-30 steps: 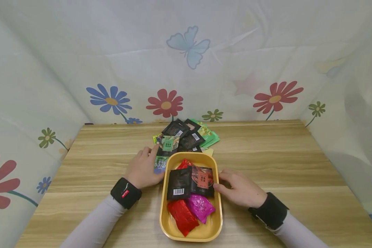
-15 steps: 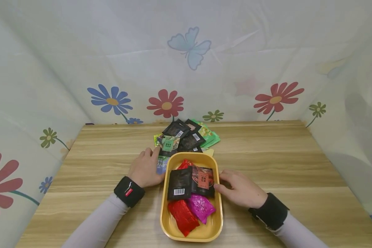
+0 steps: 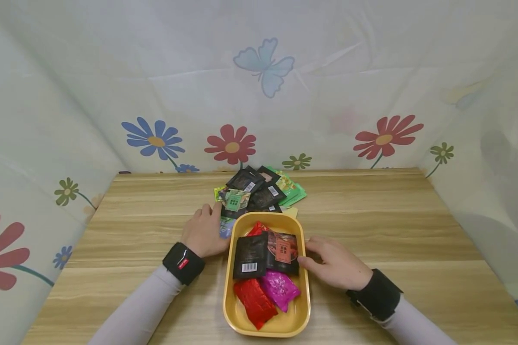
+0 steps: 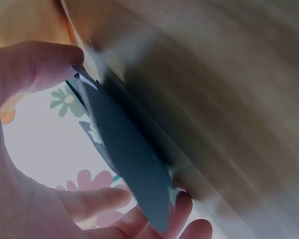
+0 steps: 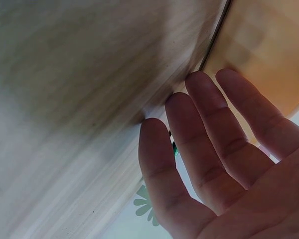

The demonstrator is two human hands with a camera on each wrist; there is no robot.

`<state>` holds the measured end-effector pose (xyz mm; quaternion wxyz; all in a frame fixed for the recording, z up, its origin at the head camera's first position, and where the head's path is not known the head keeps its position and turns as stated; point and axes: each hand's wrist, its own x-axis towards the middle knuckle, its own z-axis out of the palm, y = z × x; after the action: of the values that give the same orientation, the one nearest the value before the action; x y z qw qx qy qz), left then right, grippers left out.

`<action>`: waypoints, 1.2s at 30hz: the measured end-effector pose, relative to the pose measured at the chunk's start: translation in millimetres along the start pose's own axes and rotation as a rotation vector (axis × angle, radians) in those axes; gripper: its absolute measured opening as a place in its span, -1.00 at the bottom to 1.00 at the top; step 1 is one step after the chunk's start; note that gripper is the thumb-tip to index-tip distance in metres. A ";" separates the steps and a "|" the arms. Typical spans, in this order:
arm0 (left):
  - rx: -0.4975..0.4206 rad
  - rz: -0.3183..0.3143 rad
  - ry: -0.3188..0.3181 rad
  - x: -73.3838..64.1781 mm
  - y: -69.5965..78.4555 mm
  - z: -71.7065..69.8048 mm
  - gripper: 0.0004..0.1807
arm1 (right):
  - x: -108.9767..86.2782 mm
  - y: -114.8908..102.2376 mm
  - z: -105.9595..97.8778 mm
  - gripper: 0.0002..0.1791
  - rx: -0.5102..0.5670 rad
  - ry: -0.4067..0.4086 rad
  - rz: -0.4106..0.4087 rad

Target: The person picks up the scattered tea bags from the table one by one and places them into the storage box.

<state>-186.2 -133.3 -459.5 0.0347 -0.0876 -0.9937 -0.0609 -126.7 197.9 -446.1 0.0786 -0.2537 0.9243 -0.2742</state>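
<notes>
My left hand (image 3: 204, 231) lies at the left of the yellow tray (image 3: 227, 306), holding a blue-green sachet (image 3: 227, 226) by its edges. In the left wrist view the thumb is at one end of the dark underside of a sachet (image 4: 124, 144), with fingertips at the other. A black sachet with a green label (image 3: 234, 201) lies just beyond that hand. My right hand (image 3: 334, 262) rests against the tray's right side, thumb at the rim; its fingers (image 5: 199, 144) are nearly straight in the right wrist view. Inside the tray lie two black sachets (image 3: 249, 254), red packets (image 3: 255, 302) and a magenta packet (image 3: 280, 290).
Behind the tray is a heap of black sachets (image 3: 265, 195) and green sachets (image 3: 291, 189), partly overlapping. The wooden table (image 3: 393, 211) ends at a white flowered backdrop (image 3: 328, 96), which also rises on the left and right.
My left hand has shifted slightly right, and less of the blue-green sachet shows beside the tray. The right hand and the tray stay about where they were.
</notes>
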 end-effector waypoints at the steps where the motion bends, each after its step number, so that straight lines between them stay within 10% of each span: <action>1: -0.005 -0.001 -0.010 0.1 -0.7 -1.1 0.11 | 0.1 0.0 0.1 -0.61 0.001 -0.001 0.000; 14: 0.005 -0.052 -0.149 0.1 -46.8 -50.6 0.13 | -0.2 1.0 1.5 -0.55 0.007 0.008 -0.006; 22: -0.034 -0.050 -0.077 -6.2 -70.1 -81.9 0.11 | 0.1 1.1 1.7 -0.53 0.015 0.000 0.009; 36: -0.287 0.437 0.120 -47.6 3.6 -108.2 0.07 | 0.3 1.3 1.6 -0.54 0.011 0.002 0.013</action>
<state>-132.5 -151.6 -355.8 0.0930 -0.3005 -0.9285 -0.1975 -127.0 197.9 -448.2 0.0809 -0.2470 0.9244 -0.2791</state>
